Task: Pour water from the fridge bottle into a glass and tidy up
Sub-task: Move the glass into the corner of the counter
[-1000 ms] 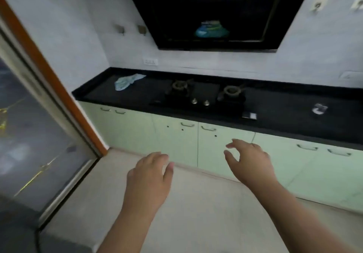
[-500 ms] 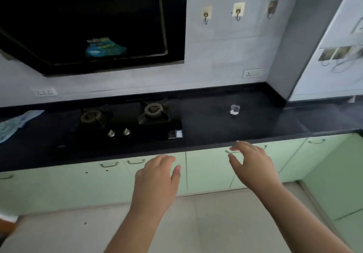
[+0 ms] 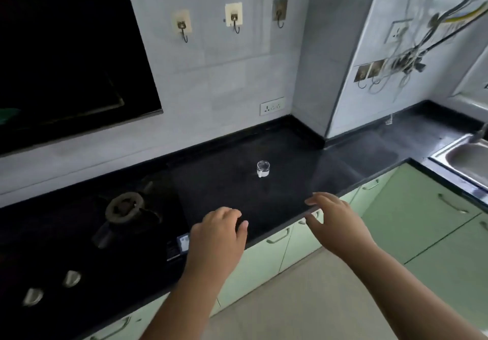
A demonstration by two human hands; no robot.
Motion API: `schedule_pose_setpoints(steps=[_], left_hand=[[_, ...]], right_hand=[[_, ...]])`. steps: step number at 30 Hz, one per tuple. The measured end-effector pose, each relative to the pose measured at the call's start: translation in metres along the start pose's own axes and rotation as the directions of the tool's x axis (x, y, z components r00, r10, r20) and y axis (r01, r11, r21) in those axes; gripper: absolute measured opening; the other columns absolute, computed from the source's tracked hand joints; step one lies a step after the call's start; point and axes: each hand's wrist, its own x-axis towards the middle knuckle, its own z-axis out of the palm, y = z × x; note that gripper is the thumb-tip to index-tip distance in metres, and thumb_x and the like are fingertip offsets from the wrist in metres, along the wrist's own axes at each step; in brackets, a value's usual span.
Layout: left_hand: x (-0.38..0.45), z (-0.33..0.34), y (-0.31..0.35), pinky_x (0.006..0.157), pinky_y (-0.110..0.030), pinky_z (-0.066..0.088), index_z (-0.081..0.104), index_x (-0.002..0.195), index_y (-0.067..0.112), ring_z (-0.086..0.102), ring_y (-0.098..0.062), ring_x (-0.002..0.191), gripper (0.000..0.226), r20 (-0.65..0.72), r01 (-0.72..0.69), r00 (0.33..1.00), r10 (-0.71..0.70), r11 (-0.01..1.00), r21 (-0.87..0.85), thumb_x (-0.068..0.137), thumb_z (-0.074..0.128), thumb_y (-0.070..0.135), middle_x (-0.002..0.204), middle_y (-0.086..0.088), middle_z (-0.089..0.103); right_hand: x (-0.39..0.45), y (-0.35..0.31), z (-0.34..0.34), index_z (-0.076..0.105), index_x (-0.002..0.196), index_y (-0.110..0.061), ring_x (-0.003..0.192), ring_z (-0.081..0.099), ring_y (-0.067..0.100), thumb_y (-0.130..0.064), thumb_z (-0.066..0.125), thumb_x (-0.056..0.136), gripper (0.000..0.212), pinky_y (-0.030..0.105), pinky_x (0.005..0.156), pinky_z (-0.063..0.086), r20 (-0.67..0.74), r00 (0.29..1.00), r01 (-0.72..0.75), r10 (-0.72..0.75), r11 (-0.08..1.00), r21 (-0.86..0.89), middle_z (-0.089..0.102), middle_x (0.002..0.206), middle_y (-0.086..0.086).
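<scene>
The glass (image 3: pixel 263 168) is seen upright on the black bench (image 3: pixel 290 160), out toward the middle of the worktop, well apart from both hands and beyond them toward the wall. It appears small and clear; whether it holds anything cannot be told.

At the far left, two metal knobs (image 3: pixel 51 288) are set into the dark hob surface, and a gas burner (image 3: pixel 124 207) is placed beyond them. Above, a large black panel (image 3: pixel 68 49) is mounted on the wall. A small dark card-like item with a pale label (image 3: pixel 178 244) is found on the bench just beside the left hand.

The left hand (image 3: pixel 216 236) is held over the front part of the bench, palm down, its grip slack: the fingers are loosely bent and nothing is held. The right hand (image 3: pixel 335 223) is held above the bench's front edge, fingers spread and lightly curved, its grip likewise unclosed and empty.

On the wall behind, three hooks (image 3: pixel 233 18) are fixed in a row, and a white socket plate (image 3: pixel 272 105) is set lower down. Pale green cabinet doors (image 3: pixel 412 223) run below the bench. At the far right, a steel sink (image 3: pixel 467 158) is sunk into the worktop, with tangled cables (image 3: pixel 406 59) hung on the wall above.
</scene>
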Motion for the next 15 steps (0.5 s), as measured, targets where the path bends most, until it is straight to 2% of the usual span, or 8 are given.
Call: schedule_pose_setpoints(steps=[4, 8, 12, 15], left_hand=[[0.074, 0.010, -0.010, 0.092, -0.032, 0.049, 0.061, 0.135, 0.032, 0.059, -0.009, 0.122, 0.038, 0.038, -0.092, 0.995, 0.092, 0.996, 0.006, 0.106, 0.043, 0.050, 0.135, 0.015, 0.062], [0.131, 0.028, -0.014, 0.093, -0.034, 0.051, 0.060, 0.136, 0.030, 0.060, -0.011, 0.122, 0.039, 0.101, -0.127, 0.987, 0.127, 0.992, -0.001, 0.106, 0.043, 0.049, 0.136, 0.013, 0.063], [0.185, 0.057, -0.015, 0.096, -0.034, 0.049, 0.058, 0.138, 0.031, 0.058, -0.012, 0.125, 0.040, 0.159, -0.103, 0.982, 0.102, 0.995, -0.004, 0.106, 0.043, 0.049, 0.139, 0.013, 0.061], [0.227, 0.087, -0.014, 0.098, -0.036, 0.050, 0.057, 0.139, 0.031, 0.058, -0.013, 0.125, 0.039, 0.209, -0.022, 0.978, 0.026, 1.000, -0.021, 0.107, 0.043, 0.048, 0.140, 0.012, 0.059]], right_hand=[[0.052, -0.010, 0.012, 0.059, 0.133, -0.037, 0.131, 0.053, 0.017, -0.047, 0.057, 0.098, 0.036, 0.039, 0.101, 0.052, 0.004, 0.996, -0.089, 0.089, 0.994, 0.056, 0.051, 0.148, -0.014], [0.101, -0.005, 0.029, 0.055, 0.137, -0.036, 0.129, 0.054, 0.018, -0.047, 0.060, 0.097, 0.042, 0.040, 0.101, 0.054, 0.082, 0.987, -0.144, 0.137, 0.986, 0.082, 0.050, 0.149, -0.011], [0.169, 0.008, 0.047, 0.050, 0.141, -0.034, 0.132, 0.051, 0.021, -0.046, 0.061, 0.096, 0.048, 0.039, 0.100, 0.053, 0.165, 0.976, -0.159, 0.144, 0.984, 0.080, 0.046, 0.152, -0.008], [0.232, 0.023, 0.065, 0.048, 0.142, -0.031, 0.133, 0.051, 0.023, -0.045, 0.064, 0.094, 0.053, 0.040, 0.102, 0.050, 0.230, 0.965, -0.146, 0.123, 0.985, 0.087, 0.046, 0.152, -0.004]])
